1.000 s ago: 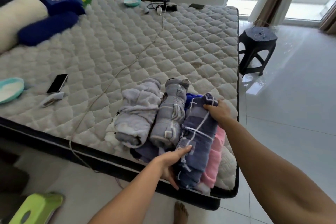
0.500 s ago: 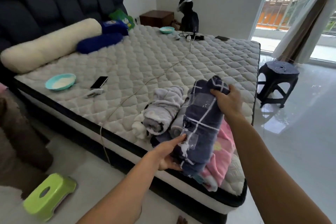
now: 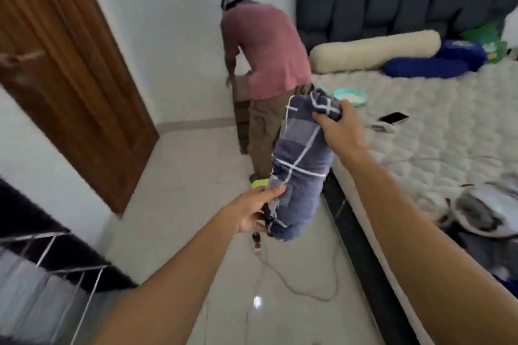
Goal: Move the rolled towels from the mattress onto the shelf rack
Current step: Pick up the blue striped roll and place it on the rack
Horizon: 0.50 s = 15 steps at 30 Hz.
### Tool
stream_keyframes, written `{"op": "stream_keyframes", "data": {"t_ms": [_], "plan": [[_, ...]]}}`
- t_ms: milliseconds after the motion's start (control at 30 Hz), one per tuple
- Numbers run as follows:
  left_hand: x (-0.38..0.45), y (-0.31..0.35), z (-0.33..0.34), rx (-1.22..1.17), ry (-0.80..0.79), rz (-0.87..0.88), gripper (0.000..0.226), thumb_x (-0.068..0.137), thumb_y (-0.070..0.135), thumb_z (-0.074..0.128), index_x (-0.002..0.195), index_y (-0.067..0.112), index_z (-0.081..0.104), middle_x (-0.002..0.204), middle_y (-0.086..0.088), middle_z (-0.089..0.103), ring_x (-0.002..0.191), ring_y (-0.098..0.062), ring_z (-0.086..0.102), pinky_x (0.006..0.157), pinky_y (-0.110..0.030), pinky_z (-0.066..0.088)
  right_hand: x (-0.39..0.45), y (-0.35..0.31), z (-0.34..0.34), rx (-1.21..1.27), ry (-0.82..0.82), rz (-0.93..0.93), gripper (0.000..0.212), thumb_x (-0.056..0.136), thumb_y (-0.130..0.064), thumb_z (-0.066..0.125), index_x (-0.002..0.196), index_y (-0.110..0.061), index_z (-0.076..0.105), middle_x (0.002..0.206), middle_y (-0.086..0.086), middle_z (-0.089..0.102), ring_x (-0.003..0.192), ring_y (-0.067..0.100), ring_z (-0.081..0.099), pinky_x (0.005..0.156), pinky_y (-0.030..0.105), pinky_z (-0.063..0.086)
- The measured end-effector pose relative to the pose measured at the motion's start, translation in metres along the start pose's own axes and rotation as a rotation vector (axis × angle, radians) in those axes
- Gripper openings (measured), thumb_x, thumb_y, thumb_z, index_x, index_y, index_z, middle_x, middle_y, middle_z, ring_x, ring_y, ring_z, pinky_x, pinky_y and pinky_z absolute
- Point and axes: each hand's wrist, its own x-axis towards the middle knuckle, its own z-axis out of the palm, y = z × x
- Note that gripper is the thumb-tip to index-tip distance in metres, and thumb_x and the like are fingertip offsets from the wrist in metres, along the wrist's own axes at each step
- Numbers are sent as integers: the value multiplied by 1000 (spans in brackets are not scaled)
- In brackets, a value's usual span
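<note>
— Hands first: what have they got?

— Left hand (image 3: 253,211) grips the near end of the blue towel (image 3: 301,165), right hand (image 3: 340,131) pinches the far end. I have it in the air over the floor, just off the mattress (image 3: 437,131) edge.

— How far along are we?

— Early, I judge. One roll is lifted, none shelved that I can see. More rolls (image 3: 476,213) lie on the mattress corner, blurred. The rack (image 3: 64,258) stands well left of the mattress, its wire shelves bare where visible.

— Anything in the way?

— A person (image 3: 266,64) bends by the mattress head, and a cable (image 3: 297,280) with a plug trails on the floor beside the mattress. I'd step over that.
</note>
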Motion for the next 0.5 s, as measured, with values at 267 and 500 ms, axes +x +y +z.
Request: {"op": "stream_keyframes", "data": {"t_ms": [267,500], "plan": [[-64,-44,-181,-322,379,115,32,87,44,62,105,18,55,84,-5,55,73,-23,55,88,-52,51,-28,-123,212,146,-470,-320,36,86,-22,68,66,-19,38,69,-1,43,65,17,40,51,18,31],[-86,-72,-291,-639,722,277,28,84,38,67,108,26,61,114,-4,63,104,-31,60,93,-56,50,-52,-205,364,317,-784,-579,39,85,-24,70,67,-35,37,79,-4,49,69,8,45,57,4,35]]}}
